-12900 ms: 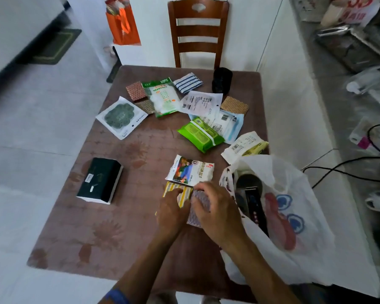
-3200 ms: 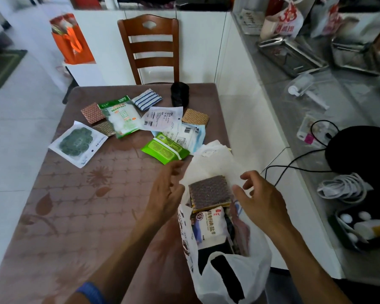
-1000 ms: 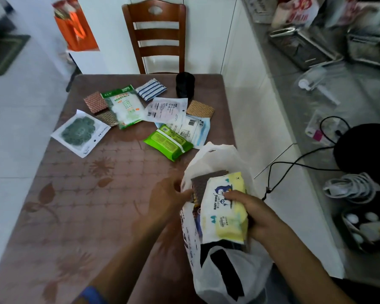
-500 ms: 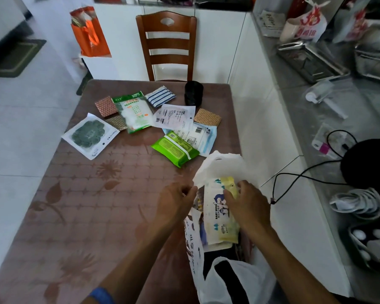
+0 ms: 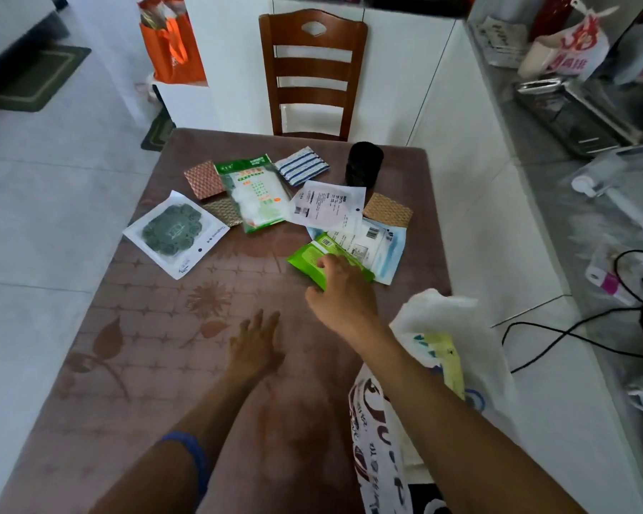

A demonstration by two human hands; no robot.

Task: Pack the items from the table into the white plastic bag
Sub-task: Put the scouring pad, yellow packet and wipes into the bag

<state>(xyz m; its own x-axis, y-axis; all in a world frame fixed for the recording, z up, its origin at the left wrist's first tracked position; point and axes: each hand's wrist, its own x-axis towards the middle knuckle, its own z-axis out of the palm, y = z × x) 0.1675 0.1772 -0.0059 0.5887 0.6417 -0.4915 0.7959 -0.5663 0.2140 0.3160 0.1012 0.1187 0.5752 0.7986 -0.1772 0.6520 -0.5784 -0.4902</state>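
Note:
My right hand reaches across the brown table and closes on a green wipes pack, fingers on top and thumb at its near edge; the pack still lies flat. My left hand rests open, palm down, on the table. The white plastic bag stands at the table's right edge by my right forearm, with a yellow wipes pack showing inside. Farther back lie a white pouch with a dark green disc, a green-and-white packet, a striped cloth, a paper slip and a blue-white packet.
A black cylinder and small woven squares sit at the far end. A wooden chair stands behind the table, an orange bag at its left. The grey counter on the right holds cables and a metal tray.
Both hands have left the bag, with the yellow wipes pack inside it. My right hand moved forward onto the green pack; my left hand dropped flat on the table.

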